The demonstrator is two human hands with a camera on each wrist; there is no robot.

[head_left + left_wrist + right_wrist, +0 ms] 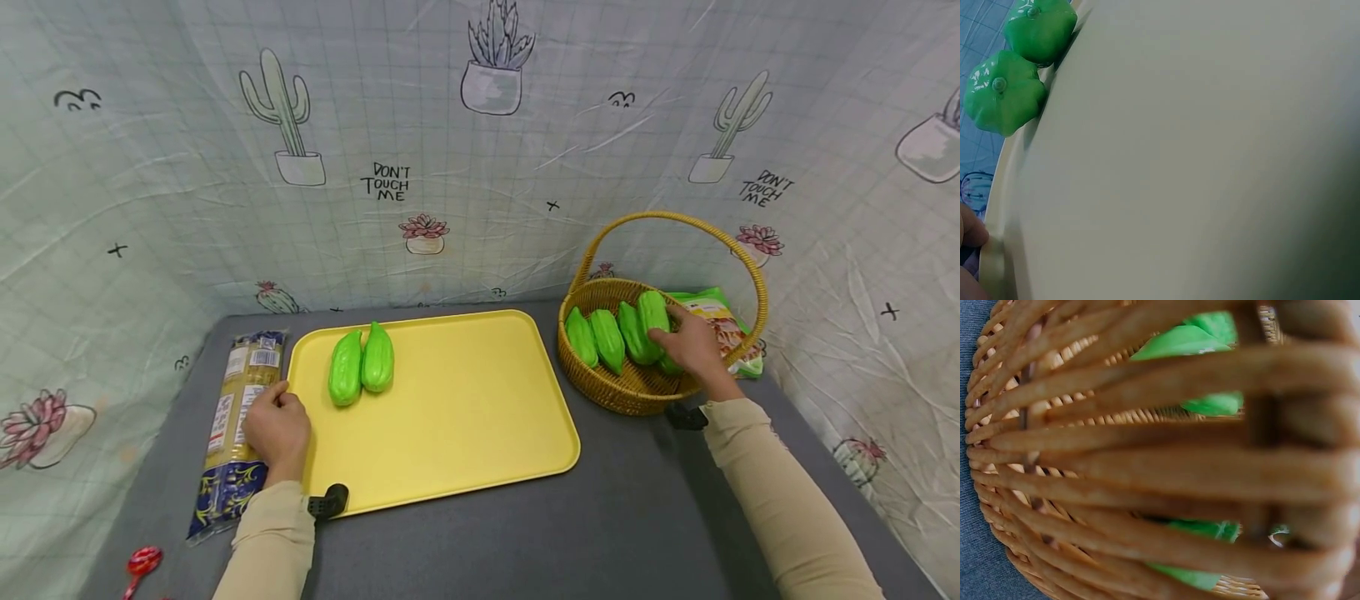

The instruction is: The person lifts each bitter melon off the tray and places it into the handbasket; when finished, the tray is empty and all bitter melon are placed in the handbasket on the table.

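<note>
In the basket (600, 392), my right hand (693, 342) grips a green ridged gourd (652, 313), thumb on its near side. Several like it lie in the basket, among them one gourd (606, 340) left of the hand. The right wrist view looks through the woven wall (1147, 469), with green patches behind and the hand hidden. My left hand (277, 425) rests, fingers loosely curled, at the left rim of the yellow tray (465, 400); a fingertip (974, 228) is right at the rim. Two more gourds (346, 369) lie side by side at the tray's upper left.
A long pack of pasta (232, 417) lies left of the tray, partly under the left hand. A colourful food packet (723, 325) is behind the basket. The tall basket handle (675, 217) arches over the right hand. A red lollipop (144, 560) lies front left.
</note>
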